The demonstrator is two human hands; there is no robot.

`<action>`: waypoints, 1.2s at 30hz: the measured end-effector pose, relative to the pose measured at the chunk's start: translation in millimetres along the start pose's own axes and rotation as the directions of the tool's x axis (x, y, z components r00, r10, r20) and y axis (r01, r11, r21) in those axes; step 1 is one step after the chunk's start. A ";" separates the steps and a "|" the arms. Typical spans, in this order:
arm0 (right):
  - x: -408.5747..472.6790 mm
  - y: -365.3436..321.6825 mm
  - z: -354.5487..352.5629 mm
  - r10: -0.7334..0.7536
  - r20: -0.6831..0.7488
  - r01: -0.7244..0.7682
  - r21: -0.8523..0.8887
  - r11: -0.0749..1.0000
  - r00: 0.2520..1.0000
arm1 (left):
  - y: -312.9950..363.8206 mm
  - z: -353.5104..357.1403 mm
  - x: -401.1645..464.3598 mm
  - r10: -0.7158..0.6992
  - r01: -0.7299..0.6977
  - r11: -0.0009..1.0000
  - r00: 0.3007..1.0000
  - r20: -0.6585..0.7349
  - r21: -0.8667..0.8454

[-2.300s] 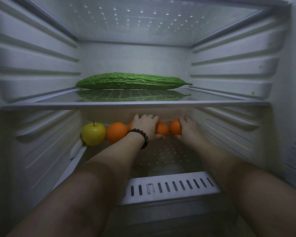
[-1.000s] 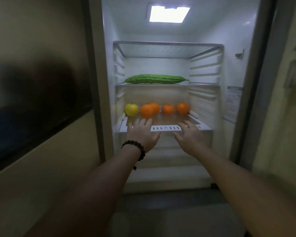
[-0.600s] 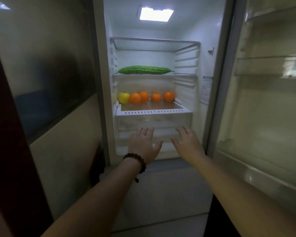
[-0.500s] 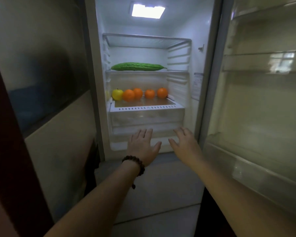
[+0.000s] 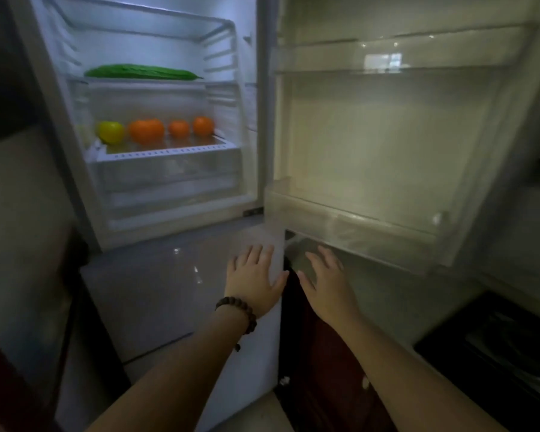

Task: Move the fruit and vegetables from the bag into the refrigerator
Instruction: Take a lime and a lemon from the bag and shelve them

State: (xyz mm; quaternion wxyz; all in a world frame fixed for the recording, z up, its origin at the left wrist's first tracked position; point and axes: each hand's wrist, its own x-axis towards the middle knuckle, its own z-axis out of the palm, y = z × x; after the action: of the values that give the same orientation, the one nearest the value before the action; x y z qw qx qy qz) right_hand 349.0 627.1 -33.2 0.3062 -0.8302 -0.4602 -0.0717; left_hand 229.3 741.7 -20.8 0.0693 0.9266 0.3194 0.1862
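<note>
We face the refrigerator (image 5: 259, 98), its upper compartment lit and standing open. Its door (image 5: 387, 135) swings out to our right, with clear bins across its inner side, and below the lit compartment a glossy grey lower panel (image 5: 156, 282) catches a few reflections. At the far right a dark stovetop (image 5: 496, 347) sits on a counter.

Inside, a glass shelf (image 5: 144, 83) carries a long green bitter gourd (image 5: 142, 72), lying flat and lengthwise. On the shelf beneath it, above a clear drawer (image 5: 169, 173), we see a row of fruit: a yellow-green apple (image 5: 111, 131) at the left, then a large orange (image 5: 146, 130) just beside it, a smaller orange (image 5: 179, 128), and another orange (image 5: 203, 125) at the right end. The picture is blurred here, so we cannot tell whether the large orange shape is one fruit or two overlapping.

Our arms reach forward, well below the fruit. Our left hand (image 5: 253, 283) is spread flat, fingers straight and apart, holding nothing, in front of the lower panel; a dark beaded bracelet (image 5: 237, 310) circles its wrist. Our right hand (image 5: 328, 285) is likewise spread wide and holds nothing, just under the bottom edge of the door. The two hands are near each other, thumbs inward, not touching.
</note>
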 end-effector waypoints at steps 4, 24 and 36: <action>-76.5 47.7 -34.0 0.119 -0.024 -0.120 -0.047 0.992 0.993 | 70.7 22.7 -36.9 0.110 -0.108 0.993 0.992 0.059 -0.046; -547.6 189.1 -288.3 0.771 -0.464 -0.892 -0.107 0.440 0.436 | 464.3 92.9 -326.1 0.833 -0.732 0.551 0.514 0.204 -0.401; -735.1 211.5 -387.8 0.782 -0.622 -0.994 0.053 0.096 0.042 | 650.3 110.1 -483.0 0.983 -0.821 0.185 0.145 0.115 -0.540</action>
State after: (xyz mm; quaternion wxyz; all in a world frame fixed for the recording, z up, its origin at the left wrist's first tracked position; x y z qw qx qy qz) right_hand 166.8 -207.4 -110.5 0.2094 -0.9136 0.3079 -0.1636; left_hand 289.3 -69.0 -106.6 0.1740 0.9072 -0.3821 0.0264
